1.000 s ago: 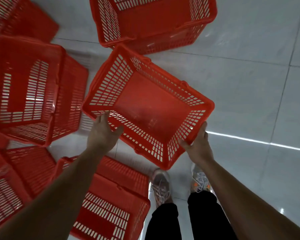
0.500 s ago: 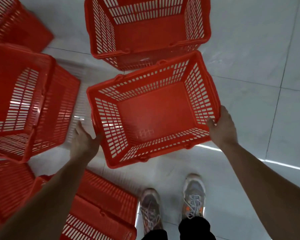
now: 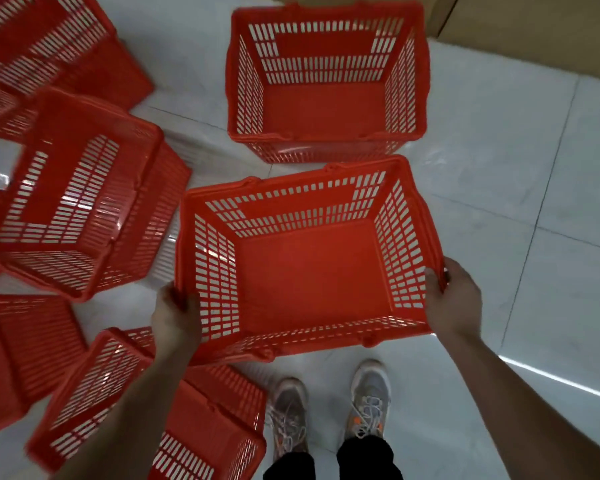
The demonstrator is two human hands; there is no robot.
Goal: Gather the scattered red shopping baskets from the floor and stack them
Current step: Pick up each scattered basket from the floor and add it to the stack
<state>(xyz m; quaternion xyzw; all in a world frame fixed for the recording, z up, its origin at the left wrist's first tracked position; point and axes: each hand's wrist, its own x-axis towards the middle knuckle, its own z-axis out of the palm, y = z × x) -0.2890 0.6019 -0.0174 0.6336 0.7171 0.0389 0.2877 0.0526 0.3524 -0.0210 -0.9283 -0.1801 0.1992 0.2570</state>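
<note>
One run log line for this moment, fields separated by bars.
left hand: grips held basket, left rim | right hand: grips right rim | held basket: opening up | floor basket: upright, just beyond

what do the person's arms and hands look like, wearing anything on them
The left forearm and right forearm are bare to the frame edge, no sleeves in view. The left hand and right hand wear no gloves, and no watch, ring or bracelet shows.

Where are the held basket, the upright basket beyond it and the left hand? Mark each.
held basket [image 3: 305, 271]: head view, on its solid floor.
upright basket [image 3: 323, 105] beyond it: head view, on its solid floor.
left hand [image 3: 175, 318]: head view, on the back of the hand.
</note>
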